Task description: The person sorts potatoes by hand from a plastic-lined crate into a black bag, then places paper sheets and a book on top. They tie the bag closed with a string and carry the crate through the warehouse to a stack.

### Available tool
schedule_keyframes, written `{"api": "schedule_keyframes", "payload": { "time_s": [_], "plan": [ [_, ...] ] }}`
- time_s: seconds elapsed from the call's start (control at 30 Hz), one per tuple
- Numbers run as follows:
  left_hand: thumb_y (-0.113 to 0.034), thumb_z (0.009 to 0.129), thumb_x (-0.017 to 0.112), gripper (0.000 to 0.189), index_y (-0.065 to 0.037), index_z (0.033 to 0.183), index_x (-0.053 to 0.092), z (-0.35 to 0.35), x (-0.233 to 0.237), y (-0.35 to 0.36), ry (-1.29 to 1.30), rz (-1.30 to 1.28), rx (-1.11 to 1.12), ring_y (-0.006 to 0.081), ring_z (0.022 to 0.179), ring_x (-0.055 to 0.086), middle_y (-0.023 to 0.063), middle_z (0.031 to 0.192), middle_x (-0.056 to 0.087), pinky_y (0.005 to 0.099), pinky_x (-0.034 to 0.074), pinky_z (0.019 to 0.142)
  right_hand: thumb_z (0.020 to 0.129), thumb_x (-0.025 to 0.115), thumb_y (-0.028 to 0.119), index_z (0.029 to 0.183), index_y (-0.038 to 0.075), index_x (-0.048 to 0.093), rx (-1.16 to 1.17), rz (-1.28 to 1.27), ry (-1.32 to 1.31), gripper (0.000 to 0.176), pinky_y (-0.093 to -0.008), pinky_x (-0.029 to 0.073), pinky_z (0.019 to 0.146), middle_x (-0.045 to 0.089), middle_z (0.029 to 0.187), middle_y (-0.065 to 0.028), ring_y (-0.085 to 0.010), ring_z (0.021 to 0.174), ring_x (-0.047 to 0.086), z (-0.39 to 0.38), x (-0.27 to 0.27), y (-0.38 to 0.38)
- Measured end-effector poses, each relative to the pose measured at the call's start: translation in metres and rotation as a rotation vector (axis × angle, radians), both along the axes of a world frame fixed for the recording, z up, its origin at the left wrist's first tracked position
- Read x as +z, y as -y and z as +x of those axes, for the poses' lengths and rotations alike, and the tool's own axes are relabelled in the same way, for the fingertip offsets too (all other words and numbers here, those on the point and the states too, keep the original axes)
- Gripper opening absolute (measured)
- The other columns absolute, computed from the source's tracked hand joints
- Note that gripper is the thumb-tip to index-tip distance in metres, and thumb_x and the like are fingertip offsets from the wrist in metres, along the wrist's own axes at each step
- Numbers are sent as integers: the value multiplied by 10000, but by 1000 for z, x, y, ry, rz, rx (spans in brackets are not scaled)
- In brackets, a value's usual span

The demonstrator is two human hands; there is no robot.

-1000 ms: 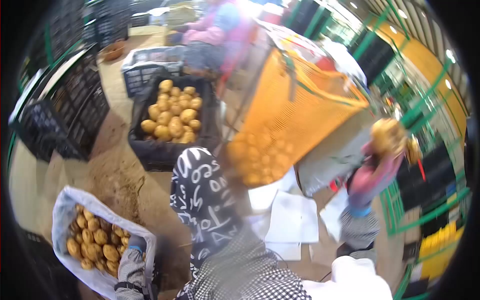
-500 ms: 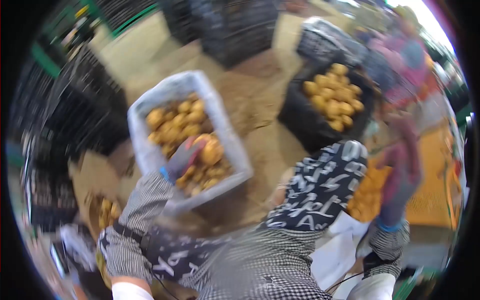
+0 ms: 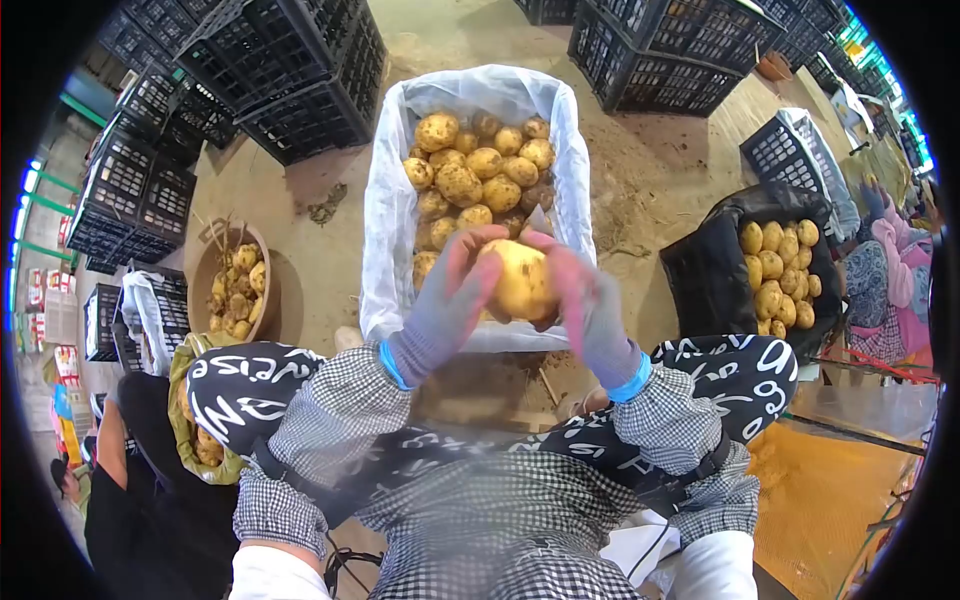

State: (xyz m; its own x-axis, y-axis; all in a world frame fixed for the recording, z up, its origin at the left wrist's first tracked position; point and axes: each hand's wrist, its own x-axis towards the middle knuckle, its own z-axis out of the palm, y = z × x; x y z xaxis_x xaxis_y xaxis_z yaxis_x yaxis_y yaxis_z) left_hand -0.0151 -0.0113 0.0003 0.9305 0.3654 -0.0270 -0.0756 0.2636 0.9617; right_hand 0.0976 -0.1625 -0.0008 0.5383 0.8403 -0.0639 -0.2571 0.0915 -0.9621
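Note:
A large yellow potato (image 3: pixel 524 282) is held between my two gloved hands above the near end of a crate lined with white cloth (image 3: pixel 578 180). My left hand (image 3: pixel 450 295) has its fingers round the potato's left side. On its right side my right hand (image 3: pixel 590 305) presses with thumb and fingers, and a small greyish piece sticks up by those fingertips. Below and beyond them, several soil-specked potatoes (image 3: pixel 459 185) fill the lined crate. Both gloves are grey with pinkish fingers and blue cuffs.
Black-lined crate (image 3: pixel 700 270) with potatoes stands at right, near a person in pink (image 3: pixel 900 260). At left are a round basket (image 3: pixel 275 310) of small potatoes and a yellowish sack (image 3: pixel 215 470). Stacked black crates (image 3: pixel 300 80) rise behind. Orange mesh (image 3: pixel 810 490) lies lower right.
The view has turned and steadied. My right hand has come from the far right to the potato. My left hand has lifted the potato from the heap in the crate.

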Motion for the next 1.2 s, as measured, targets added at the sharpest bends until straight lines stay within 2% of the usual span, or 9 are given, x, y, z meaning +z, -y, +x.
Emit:
{"api": "schedule_keyframes", "payload": {
  "time_s": [0.1,0.2,0.4,0.5,0.67,0.83,1.03,1.1,1.2],
  "plan": [
    [-221,923,624,419,-40,1247,428,2,-7,-2,66,28,-8,123,1062,516,69,1190,491,289,466,907,991,465,424,1365,8,444,-171,-138,-119,561,-231,538,594,636,1053,-83,-127,766,648,8,5,-8],
    [-171,873,686,490,-41,1264,421,3,-10,-6,117,79,24,149,1137,503,81,1228,492,300,428,983,972,517,411,1375,-4,417,78,-226,-233,587,-262,560,667,614,1127,-94,-148,883,653,20,9,-1],
    [-115,808,745,771,-53,1435,302,0,-9,-4,-133,195,-68,217,1243,473,131,1341,479,320,387,1050,820,764,284,1428,13,334,-53,-8,-9,792,-331,415,1037,447,1377,-113,-190,1267,458,8,-1,-1],
    [-131,812,745,805,-60,1468,283,0,-6,-6,-167,214,-90,221,1243,477,141,1358,477,324,390,1049,777,803,207,1439,21,326,-47,61,71,836,-325,354,1082,422,1407,-116,-185,1305,411,8,-13,1],
    [-167,925,617,634,-50,1467,309,1,-5,0,-148,-103,-242,186,1146,555,122,1386,470,326,467,952,753,767,43,1368,-12,416,88,31,-80,710,-311,491,927,506,1302,-141,-177,1156,529,17,-10,7],
    [-397,1006,441,560,-83,1457,329,10,-10,-2,-300,161,-25,219,1061,622,127,1370,487,330,524,845,728,803,91,1302,-17,481,-420,-231,173,667,-277,504,862,587,1150,-94,-142,1023,580,76,16,77],
    [-343,985,510,542,-71,1430,362,19,-60,-28,-399,135,85,187,991,619,121,1327,492,299,518,820,756,788,112,1268,-37,488,-1083,-228,411,612,-273,523,834,606,1100,-104,-159,994,610,227,18,221],
    [-289,976,533,549,-4,1412,360,26,-74,-25,-441,92,85,209,1001,606,167,1324,471,291,507,808,792,760,141,1243,-34,517,-1122,-468,729,541,-296,517,855,616,1101,-107,-172,1027,607,268,-24,260],
    [-276,984,523,517,19,1386,385,42,-83,-11,-450,172,-6,199,1021,586,145,1283,489,299,497,834,830,719,225,1222,-26,547,-819,-839,692,496,-334,502,900,624,1111,-151,-249,1061,615,294,-57,299]
  ]
}}
